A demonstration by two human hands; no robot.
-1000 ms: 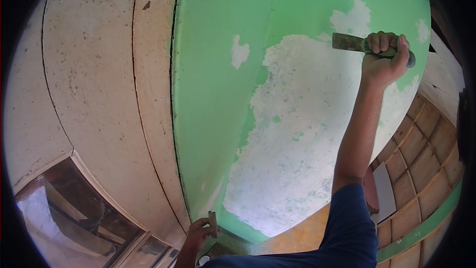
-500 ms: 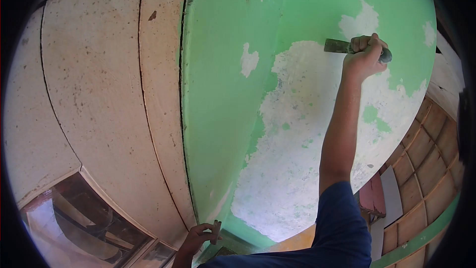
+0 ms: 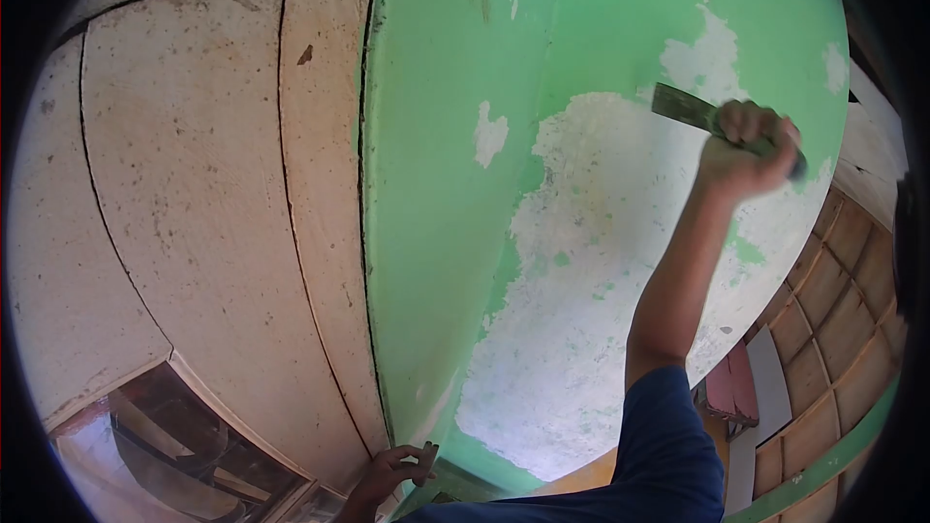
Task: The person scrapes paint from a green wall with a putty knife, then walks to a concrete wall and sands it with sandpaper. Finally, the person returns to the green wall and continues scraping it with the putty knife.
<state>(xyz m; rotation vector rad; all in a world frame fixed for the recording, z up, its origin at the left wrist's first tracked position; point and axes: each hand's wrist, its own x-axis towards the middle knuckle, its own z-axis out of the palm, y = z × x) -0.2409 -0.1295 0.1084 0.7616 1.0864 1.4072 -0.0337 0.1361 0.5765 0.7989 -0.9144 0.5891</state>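
My right hand [image 3: 751, 150] is wrapped round the handle of a scraper [image 3: 685, 107], whose flat dark blade points up and left. The blade is over the top edge of a large bare white patch [image 3: 572, 271] on the green wall [image 3: 446, 58]; whether it touches the wall I cannot tell. Low in the view, my left hand [image 3: 397, 470] pinches a small, flat greyish piece [image 3: 425, 462] near the wall's lower corner. What that piece is cannot be made out.
Off-white boarding [image 3: 194, 155] with dark gaps stands on the left, above a glass pane [image 3: 174, 446]. Smaller bare patches dot the green wall. At the lower right are a reddish object [image 3: 731, 385] and a wooden lattice panel [image 3: 823, 329].
My right hand and the scraper have moved right and slightly down, and the blade has tilted more upward. My left hand sits slightly lower and further right, still pinching the piece.
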